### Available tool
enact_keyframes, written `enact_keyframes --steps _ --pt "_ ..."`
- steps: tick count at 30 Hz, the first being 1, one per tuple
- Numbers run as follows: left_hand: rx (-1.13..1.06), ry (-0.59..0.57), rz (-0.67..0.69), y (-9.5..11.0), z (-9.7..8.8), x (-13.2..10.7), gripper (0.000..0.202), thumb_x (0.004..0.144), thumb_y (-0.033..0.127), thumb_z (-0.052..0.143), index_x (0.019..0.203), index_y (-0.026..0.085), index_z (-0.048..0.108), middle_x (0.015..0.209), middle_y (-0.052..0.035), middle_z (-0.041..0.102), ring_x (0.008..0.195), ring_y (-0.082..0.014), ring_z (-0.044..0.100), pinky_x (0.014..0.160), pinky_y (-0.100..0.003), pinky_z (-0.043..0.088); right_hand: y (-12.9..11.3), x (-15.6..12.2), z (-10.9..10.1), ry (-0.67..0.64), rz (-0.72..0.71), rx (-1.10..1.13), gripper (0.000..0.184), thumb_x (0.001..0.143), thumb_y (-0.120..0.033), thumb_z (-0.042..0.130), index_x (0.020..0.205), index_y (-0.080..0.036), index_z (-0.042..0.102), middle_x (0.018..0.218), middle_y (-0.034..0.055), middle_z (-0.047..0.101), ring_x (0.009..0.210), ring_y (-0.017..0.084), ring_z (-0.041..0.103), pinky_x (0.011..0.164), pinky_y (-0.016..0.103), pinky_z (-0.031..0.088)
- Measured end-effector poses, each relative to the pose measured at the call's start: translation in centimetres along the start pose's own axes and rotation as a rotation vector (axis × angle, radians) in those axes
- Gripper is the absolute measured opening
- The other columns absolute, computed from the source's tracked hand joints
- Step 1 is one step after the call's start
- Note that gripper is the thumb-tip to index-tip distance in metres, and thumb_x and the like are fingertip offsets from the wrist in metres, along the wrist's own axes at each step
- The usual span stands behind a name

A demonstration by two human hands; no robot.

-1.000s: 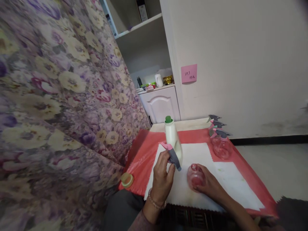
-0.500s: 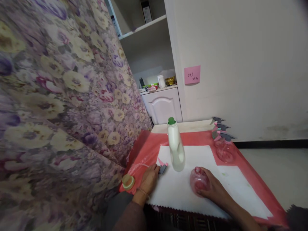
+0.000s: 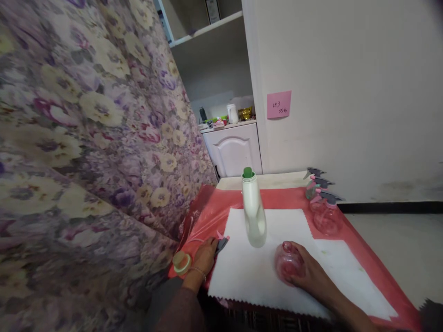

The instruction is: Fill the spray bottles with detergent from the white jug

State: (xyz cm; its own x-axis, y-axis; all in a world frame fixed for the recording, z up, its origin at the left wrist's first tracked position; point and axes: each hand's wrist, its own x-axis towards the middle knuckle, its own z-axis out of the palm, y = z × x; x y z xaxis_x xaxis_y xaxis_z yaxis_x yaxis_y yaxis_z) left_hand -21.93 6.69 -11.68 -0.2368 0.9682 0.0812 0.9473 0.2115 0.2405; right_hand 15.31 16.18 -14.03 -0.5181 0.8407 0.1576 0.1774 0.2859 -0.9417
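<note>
Left hand (image 3: 204,256), curled loosely over a pink-and-grey spray trigger head (image 3: 220,243) at the left edge of the white sheet (image 3: 249,276), fingers closed around its near end; head low, on or just above the surface, cannot tell which. Right hand (image 3: 306,272), wrapped about the side of a small pink translucent bottle (image 3: 289,262), neck open and uncapped, upright on the white sheet. Between the two hands, slightly farther off, a tall white bottle (image 3: 254,216) with a green cap (image 3: 247,172), standing upright. Just left of the left wrist, a round cream lid (image 3: 182,263) at the edge of the red plastic cover (image 3: 277,198). At the far right of the cover, a cluster of finished pink spray bottles (image 3: 325,213) with grey triggers, close together.

Risks, as judged from here: open pink bottle tipped or squeezed under the right palm, spilling onto the sheet; tall white bottle knocked over by either forearm passing close, being narrow and high; round lid nudged off the table edge by the left wrist; dip tube of the trigger head, if present, snagged or bent, not clearly visible.

Writing: pink sticky note (image 3: 278,104) on the wall, handwritten, roughly "243" with a second line below, not legible. No brand readable on any bottle.
</note>
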Motion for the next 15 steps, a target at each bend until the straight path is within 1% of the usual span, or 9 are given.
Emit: enact_keyframes --steps 2,5,7,9,10,12,14,15 --pt "-0.004 0.016 -0.014 -0.6 0.6 0.1 0.045 0.084 0.006 0.039 0.123 0.015 0.061 0.131 -0.0126 0.061 0.116 -0.0227 0.058 0.103 -0.034 0.040 0.6 0.0 0.1 -0.009 0.011 0.008 0.077 0.059 -0.026 0.071 0.130 -0.020 0.042 0.136 0.0149 0.055 0.128 0.034 0.051 0.112 0.049 0.037" --pt "-0.004 0.049 -0.035 -1.2 1.4 0.0 0.053 0.085 0.005 0.036 0.134 0.015 0.053 0.145 -0.0136 0.051 0.130 -0.0247 0.050 0.110 -0.039 0.036 1.7 0.1 0.4 -0.040 0.050 0.013 0.085 0.059 -0.026 0.074 0.135 -0.020 0.035 0.143 0.0160 0.048 0.133 0.032 0.047 0.113 0.046 0.036" --pt "-0.004 0.067 -0.040 -1.6 1.8 -0.3 0.055 0.087 0.005 0.034 0.139 0.014 0.049 0.150 -0.0141 0.045 0.137 -0.0258 0.043 0.113 -0.043 0.033 2.4 0.1 0.7 -0.038 0.064 0.010 0.091 0.058 -0.025 0.075 0.137 -0.021 0.031 0.146 0.0163 0.044 0.135 0.032 0.044 0.115 0.046 0.034" --pt "-0.007 0.102 -0.022 -2.2 2.4 -0.6 0.055 0.088 0.006 0.034 0.141 0.015 0.047 0.152 -0.0132 0.044 0.140 -0.0262 0.039 0.115 -0.046 0.032 2.6 0.1 0.9 -0.024 0.072 0.010 0.094 0.056 -0.024 0.075 0.138 -0.022 0.030 0.147 0.0160 0.044 0.137 0.032 0.042 0.116 0.046 0.032" --pt "-0.008 0.134 -0.002 -2.6 2.8 -0.8 0.055 0.088 0.006 0.035 0.141 0.016 0.047 0.151 -0.0124 0.044 0.140 -0.0262 0.040 0.115 -0.047 0.033 2.5 0.0 0.9 -0.017 0.079 0.012 0.094 0.056 -0.023 0.075 0.138 -0.022 0.030 0.147 0.0157 0.044 0.137 0.032 0.042 0.116 0.046 0.032" --pt "-0.011 0.259 0.062 -3.3 3.5 -1.3 0.055 0.088 0.007 0.035 0.139 0.021 0.049 0.148 -0.0099 0.049 0.137 -0.0251 0.044 0.113 -0.048 0.037 2.1 -0.1 1.1 0.001 0.099 0.016 0.092 0.055 -0.022 0.074 0.137 -0.022 0.032 0.145 0.0154 0.046 0.136 0.032 0.043 0.115 0.045 0.034" --pt "0.014 0.380 0.120 -3.8 4.2 -1.7 0.054 0.087 0.006 0.037 0.136 0.023 0.052 0.143 -0.0092 0.054 0.133 -0.0246 0.048 0.109 -0.048 0.041 1.4 -0.3 1.3 0.031 0.113 0.022 0.090 0.053 -0.020 0.073 0.135 -0.020 0.035 0.143 0.0158 0.049 0.134 0.033 0.046 0.113 0.045 0.037" --pt "0.031 0.421 0.148 -4.0 4.5 -1.9 0.054 0.087 0.006 0.038 0.136 0.022 0.052 0.142 -0.0096 0.055 0.132 -0.0247 0.050 0.108 -0.048 0.043 1.1 -0.4 1.4 0.046 0.111 0.032 0.089 0.052 -0.020 0.073 0.134 -0.020 0.037 0.141 0.0162 0.051 0.132 0.033 0.048 0.112 0.045 0.038"
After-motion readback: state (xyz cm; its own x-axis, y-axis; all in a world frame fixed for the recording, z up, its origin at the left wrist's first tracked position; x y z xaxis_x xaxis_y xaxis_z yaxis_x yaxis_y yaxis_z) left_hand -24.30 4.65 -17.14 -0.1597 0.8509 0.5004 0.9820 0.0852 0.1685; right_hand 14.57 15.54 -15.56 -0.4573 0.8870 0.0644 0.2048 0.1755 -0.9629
